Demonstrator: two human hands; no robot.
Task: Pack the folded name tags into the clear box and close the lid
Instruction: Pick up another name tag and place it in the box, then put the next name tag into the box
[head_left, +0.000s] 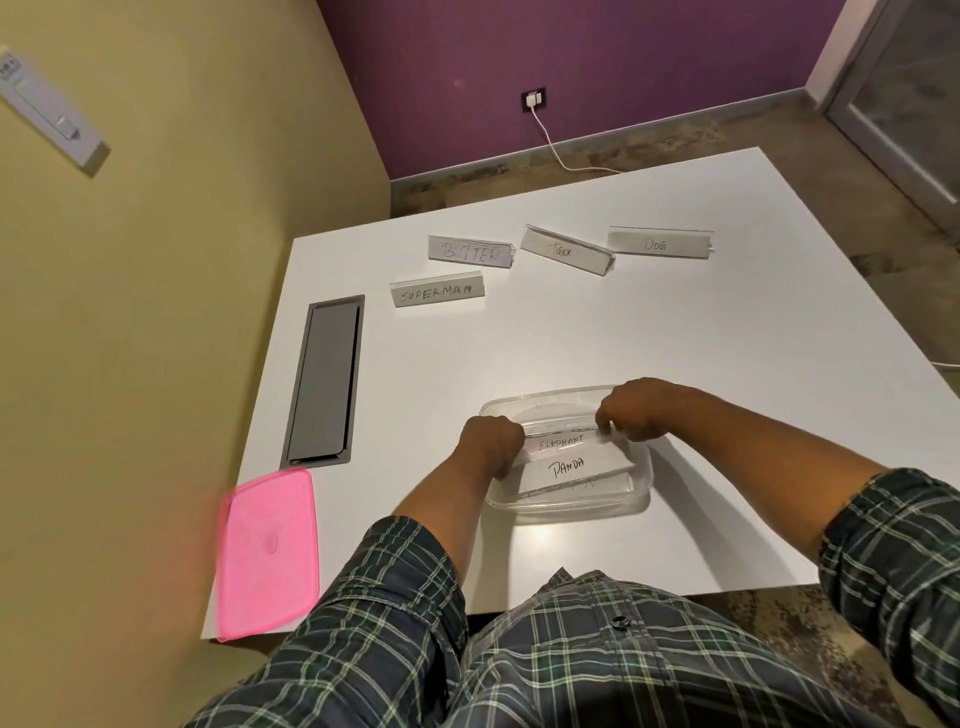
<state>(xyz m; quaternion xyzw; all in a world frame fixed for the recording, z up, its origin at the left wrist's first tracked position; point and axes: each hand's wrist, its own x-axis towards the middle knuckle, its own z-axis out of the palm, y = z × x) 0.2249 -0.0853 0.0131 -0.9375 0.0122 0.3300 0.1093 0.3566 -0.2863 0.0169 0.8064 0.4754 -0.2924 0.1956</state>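
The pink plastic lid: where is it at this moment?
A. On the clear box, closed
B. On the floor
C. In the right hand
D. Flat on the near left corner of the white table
D: the pink plastic lid lies flat on the near left corner of the white table, apart from the clear plastic box, which stands open.

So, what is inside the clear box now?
Inside the clear box: the ELEPHANT tag, held by left hand and right hand, above the PANDA tag. A third tag beneath is mostly covered, unreadable.

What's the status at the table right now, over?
Left hand and right hand pinch ELEPHANT tag inside clear box. Four tags still out. Pink lid off, aside.
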